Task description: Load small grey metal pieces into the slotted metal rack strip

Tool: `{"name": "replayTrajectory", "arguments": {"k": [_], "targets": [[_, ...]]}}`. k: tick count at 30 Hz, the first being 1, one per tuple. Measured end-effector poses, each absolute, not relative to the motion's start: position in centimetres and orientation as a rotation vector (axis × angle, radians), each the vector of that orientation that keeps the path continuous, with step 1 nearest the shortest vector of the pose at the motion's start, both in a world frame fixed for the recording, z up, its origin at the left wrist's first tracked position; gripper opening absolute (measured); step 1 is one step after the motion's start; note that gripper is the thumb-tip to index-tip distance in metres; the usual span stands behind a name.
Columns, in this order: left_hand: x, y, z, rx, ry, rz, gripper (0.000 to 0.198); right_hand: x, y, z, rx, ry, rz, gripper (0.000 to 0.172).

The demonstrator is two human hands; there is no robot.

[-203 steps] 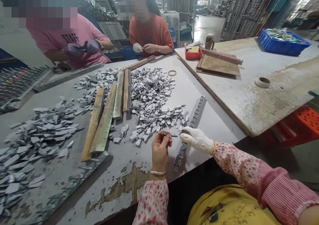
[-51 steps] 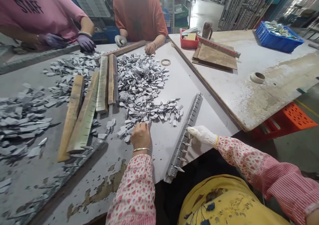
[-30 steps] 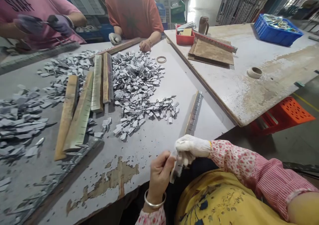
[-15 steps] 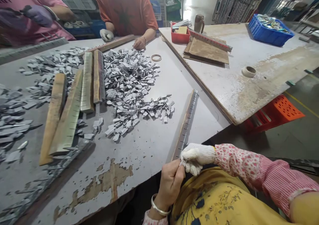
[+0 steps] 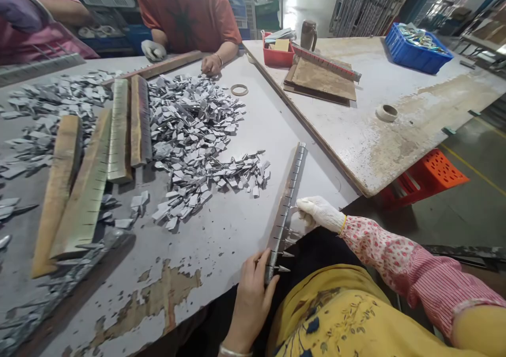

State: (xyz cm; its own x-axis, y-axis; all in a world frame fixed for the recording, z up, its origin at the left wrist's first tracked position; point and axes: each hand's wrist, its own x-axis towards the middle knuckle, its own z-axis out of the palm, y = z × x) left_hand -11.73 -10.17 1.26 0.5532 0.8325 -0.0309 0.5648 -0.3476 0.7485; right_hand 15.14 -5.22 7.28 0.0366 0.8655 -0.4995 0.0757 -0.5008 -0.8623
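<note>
A long narrow bar (image 5: 285, 201) with dark slots along its edge lies slanted at the table's front edge. My bare left hand (image 5: 253, 288) grips its near end, thumb on one side and fingers on the other. Small grey pointed pieces (image 5: 281, 269) stick out of the near slots toward my body. My right hand (image 5: 322, 213), in a white glove, is pinched closed beside the middle of the bar. A small pale piece shows at its fingertips, against the slotted edge; the fingers partly hide it.
A heap of small grey pieces (image 5: 197, 130) spreads left of the bar. Several slotted wooden blocks (image 5: 119, 130) lie farther left. Across the table are a co-worker's hands (image 5: 212, 65) and a tape ring (image 5: 239, 89). The adjoining table holds a red box (image 5: 278, 57) and a blue basket (image 5: 419, 51).
My hands have come apart. The left has moved down onto the bar's near end; the right has moved up and right along the slotted edge. The view has shifted slightly.
</note>
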Motion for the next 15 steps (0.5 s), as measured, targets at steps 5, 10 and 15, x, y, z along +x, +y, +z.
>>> {"name": "replayTrajectory", "arguments": {"k": [5,10,15], "targets": [[-13.1,-8.9,0.8,2.007,1.203,0.464,0.044,14.7,-4.2,7.0,-1.729,-1.331,1.366,0.052],[-14.5,-7.8,0.1,1.979,1.213,0.500,0.040,14.2,-2.6,7.3,-1.885,-1.852,1.028,0.057],[-14.1,-8.5,0.0,1.993,1.240,0.538,0.041,12.9,-1.0,8.7,-2.089,-2.256,0.681,0.059]]}}
